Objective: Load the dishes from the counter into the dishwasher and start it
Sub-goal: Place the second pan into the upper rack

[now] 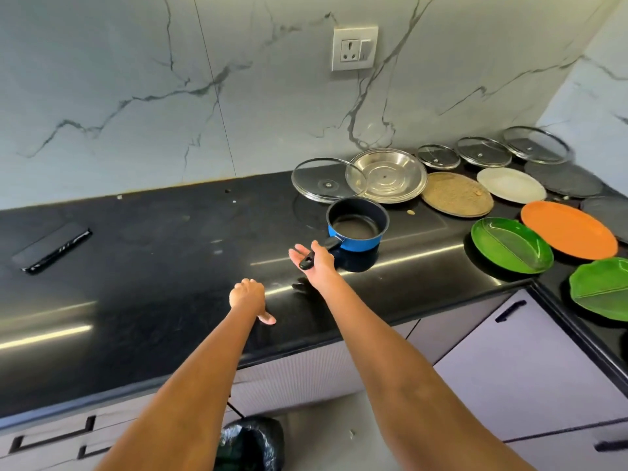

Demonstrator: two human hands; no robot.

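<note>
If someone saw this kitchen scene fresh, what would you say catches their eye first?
Likely the blue saucepan mid-counter, its black handle lying across the open right hand. Next, the bright orange plate and green plates at the right end, behind them steel and glass lids along the marble wall.

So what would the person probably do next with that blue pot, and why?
Probably close the right hand around the black handle and lift the blue saucepan off the counter. The palm is open under the handle, fingers not yet curled, and the pot is the nearest dish.
</note>
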